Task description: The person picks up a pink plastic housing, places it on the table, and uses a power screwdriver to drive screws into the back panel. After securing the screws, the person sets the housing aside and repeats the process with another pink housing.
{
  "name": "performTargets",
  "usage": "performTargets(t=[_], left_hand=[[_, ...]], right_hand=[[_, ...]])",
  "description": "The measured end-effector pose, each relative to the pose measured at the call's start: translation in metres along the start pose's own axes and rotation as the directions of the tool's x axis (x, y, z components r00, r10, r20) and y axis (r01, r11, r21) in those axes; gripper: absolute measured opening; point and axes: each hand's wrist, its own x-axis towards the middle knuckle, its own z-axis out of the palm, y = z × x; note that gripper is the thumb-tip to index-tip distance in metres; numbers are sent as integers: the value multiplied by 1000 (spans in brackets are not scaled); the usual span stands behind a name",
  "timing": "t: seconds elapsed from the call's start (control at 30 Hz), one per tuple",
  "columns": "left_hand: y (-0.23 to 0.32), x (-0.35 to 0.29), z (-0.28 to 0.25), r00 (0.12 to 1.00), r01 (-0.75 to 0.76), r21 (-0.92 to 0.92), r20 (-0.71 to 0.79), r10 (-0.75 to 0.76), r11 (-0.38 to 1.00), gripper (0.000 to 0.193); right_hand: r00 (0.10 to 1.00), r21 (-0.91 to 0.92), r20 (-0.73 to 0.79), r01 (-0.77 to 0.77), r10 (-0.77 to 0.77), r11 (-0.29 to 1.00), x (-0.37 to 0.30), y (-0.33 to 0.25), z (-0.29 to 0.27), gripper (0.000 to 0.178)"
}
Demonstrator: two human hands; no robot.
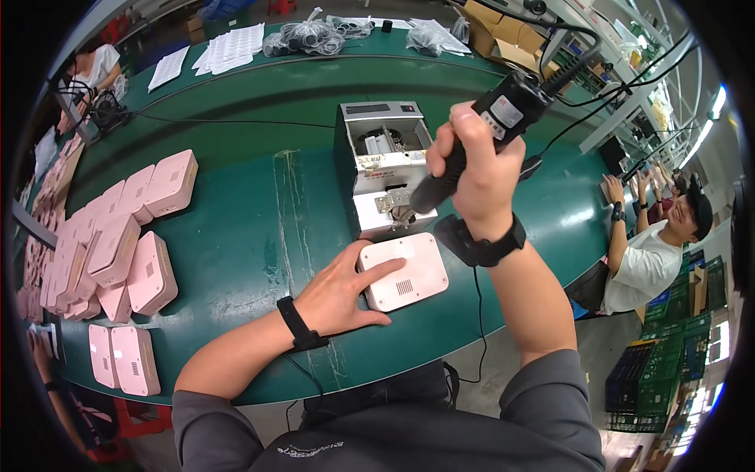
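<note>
A pale pink plastic case (422, 271) with rounded corners, small corner holes and a slotted grille lies on the green bench. My left hand (334, 287) grips its left side, the forefinger stretched over the top and the thumb along the near edge. Raised to the right, my right hand (484, 169) is wrapped round a black corded electric screwdriver (510, 108). Its nose points down and left, at the front of a screw feeder (366, 181), a dark and silver box with an open top just beyond the case. Whether the bit touches the feeder's outlet I cannot tell.
Several more pink cases (110, 244) are piled at the left. Along the far shelf are white sheets (230, 49), bagged cables (314, 35) and a cardboard box (503, 35). A co-worker (657, 244) sits at the right, near stacked crates (649, 385). The screwdriver's cord hangs from above.
</note>
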Motion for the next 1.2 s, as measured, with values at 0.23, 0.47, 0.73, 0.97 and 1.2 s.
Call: performTargets(t=[0.23,0.47,0.73,0.97,1.2], left_hand=[[-18,3,4,995,-69,27,-73,71,997,82],[-22,1,8,998,-27,39,-62,29,999,80],[-20,-2,14,995,-28,63,-98,34,998,83],[-20,-9,16,993,22,149,-117,-5,989,87],[-19,-7,22,988,16,169,-153,11,985,87]], right_hand=[[978,338,172,-168,115,926,-51,-37,-15,30],[958,221,281,-122,56,968,-80,-52,2,34],[913,173,307,-330,268,928,-88,-50,9,42],[911,43,300,-308,282,950,-108,-41,31,43],[896,168,444,-55,-26,984,-112,-28,25,46]])
